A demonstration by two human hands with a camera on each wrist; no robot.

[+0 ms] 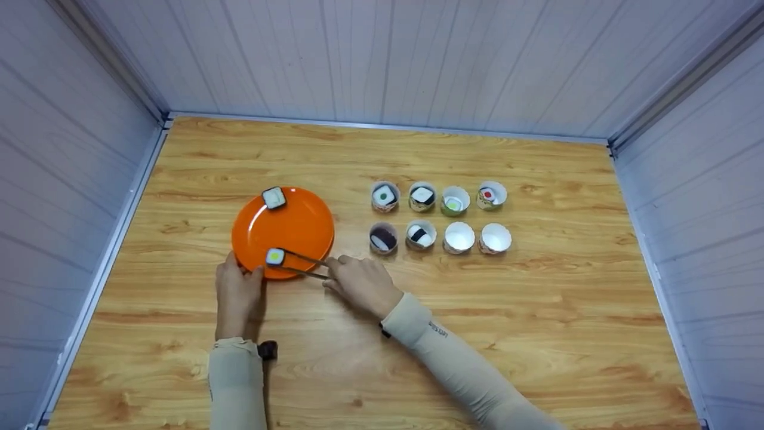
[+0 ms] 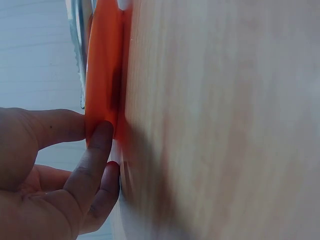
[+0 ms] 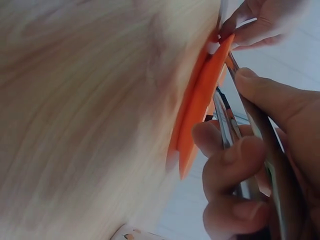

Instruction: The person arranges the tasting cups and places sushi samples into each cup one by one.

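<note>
My left hand [image 1: 237,292] pinches the near-left rim of an orange plate [image 1: 298,224], thumb on one side and a finger on the other in the left wrist view. Metal tongs [image 3: 260,125] are gripped in my right hand [image 1: 362,282], fingers curled round both arms. Over the plate's near part, the tongs' tips lie on either side of a sushi roll [image 1: 275,257] with a yellow centre. A whitish sushi piece [image 1: 274,197] sits at the plate's far-left rim.
Right of the plate, paper cups stand in two rows. Several hold sushi pieces, such as the far-left cup [image 1: 385,197] and a near-row cup [image 1: 421,235]. Two near-row cups, one white inside [image 1: 459,237], show no piece. Pale walls [image 1: 382,65] enclose the wooden table [image 1: 537,334].
</note>
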